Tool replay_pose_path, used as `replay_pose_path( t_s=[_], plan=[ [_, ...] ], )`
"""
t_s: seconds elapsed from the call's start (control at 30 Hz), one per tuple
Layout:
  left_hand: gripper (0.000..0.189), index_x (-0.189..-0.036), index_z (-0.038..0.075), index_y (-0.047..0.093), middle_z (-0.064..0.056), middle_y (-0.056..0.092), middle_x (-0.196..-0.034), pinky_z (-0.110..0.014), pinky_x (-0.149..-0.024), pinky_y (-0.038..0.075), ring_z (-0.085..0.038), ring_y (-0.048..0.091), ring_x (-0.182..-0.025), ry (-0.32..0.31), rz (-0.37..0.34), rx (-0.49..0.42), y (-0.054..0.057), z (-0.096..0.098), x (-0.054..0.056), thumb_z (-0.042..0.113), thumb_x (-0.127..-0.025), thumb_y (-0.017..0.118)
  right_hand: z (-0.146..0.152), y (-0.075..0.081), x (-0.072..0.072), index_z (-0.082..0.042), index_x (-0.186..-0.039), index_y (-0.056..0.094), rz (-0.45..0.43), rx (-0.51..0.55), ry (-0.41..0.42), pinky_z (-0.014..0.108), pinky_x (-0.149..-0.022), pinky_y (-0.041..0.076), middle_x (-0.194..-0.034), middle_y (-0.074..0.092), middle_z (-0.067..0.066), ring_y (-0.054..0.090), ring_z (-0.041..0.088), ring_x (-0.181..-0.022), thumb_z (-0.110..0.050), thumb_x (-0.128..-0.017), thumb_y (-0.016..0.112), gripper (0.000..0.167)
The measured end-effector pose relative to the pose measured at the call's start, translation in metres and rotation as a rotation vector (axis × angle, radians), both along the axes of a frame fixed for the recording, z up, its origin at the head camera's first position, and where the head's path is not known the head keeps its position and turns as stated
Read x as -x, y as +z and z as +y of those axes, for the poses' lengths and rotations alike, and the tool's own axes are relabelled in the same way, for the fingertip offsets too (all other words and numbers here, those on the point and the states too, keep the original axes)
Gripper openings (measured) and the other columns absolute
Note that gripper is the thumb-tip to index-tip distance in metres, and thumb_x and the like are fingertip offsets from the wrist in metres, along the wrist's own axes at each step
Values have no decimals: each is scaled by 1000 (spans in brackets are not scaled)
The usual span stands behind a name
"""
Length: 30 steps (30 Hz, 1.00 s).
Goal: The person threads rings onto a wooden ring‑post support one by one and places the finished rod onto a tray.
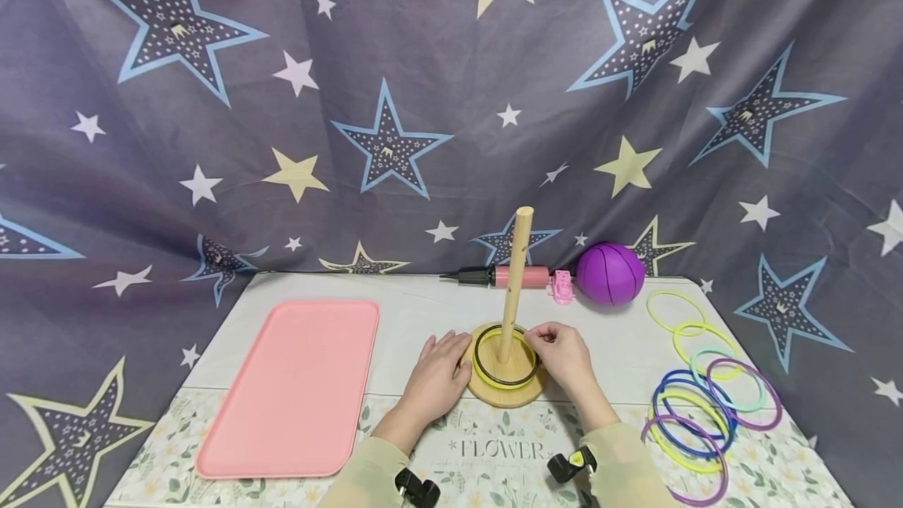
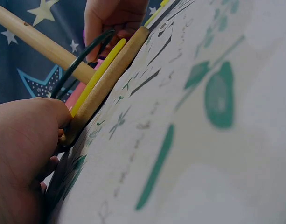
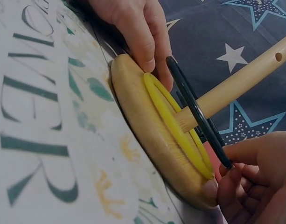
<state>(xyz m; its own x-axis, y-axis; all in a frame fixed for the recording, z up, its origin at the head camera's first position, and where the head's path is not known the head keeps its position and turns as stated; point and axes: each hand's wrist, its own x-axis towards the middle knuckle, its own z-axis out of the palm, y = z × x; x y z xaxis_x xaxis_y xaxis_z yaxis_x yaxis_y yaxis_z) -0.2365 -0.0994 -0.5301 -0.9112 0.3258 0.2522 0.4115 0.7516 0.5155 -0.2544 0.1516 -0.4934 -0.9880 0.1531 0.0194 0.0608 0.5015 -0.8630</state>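
Note:
A wooden peg (image 1: 517, 273) stands upright on a round wooden base (image 1: 504, 397) in front of me. Around its foot lies a yellow ring (image 3: 170, 123), flat on the base. Above that, a dark green ring (image 3: 194, 107) encircles the peg, tilted and lifted off the yellow one in the right wrist view. My right hand (image 1: 564, 355) pinches the dark ring's right side between thumb and fingertips. On the left, my left hand (image 1: 439, 375) rests against the edge of the base, fingers mostly extended, thumb near the yellow ring.
A pink tray (image 1: 289, 390) lies to the left. Several loose rings, among them a purple ring (image 1: 779, 406), overlap at the right. Behind the peg are a red and black hand pump (image 1: 525, 277), a small pink object (image 1: 561, 287) and a purple ball (image 1: 610, 274).

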Motion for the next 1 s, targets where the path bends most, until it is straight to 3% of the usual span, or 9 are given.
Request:
replay_pose_path(
  t_s=[0.4,0.73,1.0],
  plan=[
    [50,-157,1,59,-14,60,-160,-60,-135,21,-37,45,-157,1,8,-4,1,0,1,20,-111,60,-2,-2,2,-6,-95,80,18,-104,8,29,-57,54,-78,71,0,61,14,-58,-21,-100,81,16],
    [50,-158,1,58,-13,59,-160,-60,-135,21,-36,45,-157,-1,10,0,-1,0,2,19,-111,60,-2,-4,5,-10,-88,79,59,-207,32,35,-68,50,-76,68,-3,58,16,-70,-19,-97,82,13],
    [50,-158,1,58,-13,59,-161,-59,-135,21,-36,45,-157,0,7,3,-1,0,1,19,-111,60,-1,-6,6,-9,-89,79,66,-220,45,36,-70,50,-77,68,-2,57,17,-72,-19,-97,83,13]
  ],
)
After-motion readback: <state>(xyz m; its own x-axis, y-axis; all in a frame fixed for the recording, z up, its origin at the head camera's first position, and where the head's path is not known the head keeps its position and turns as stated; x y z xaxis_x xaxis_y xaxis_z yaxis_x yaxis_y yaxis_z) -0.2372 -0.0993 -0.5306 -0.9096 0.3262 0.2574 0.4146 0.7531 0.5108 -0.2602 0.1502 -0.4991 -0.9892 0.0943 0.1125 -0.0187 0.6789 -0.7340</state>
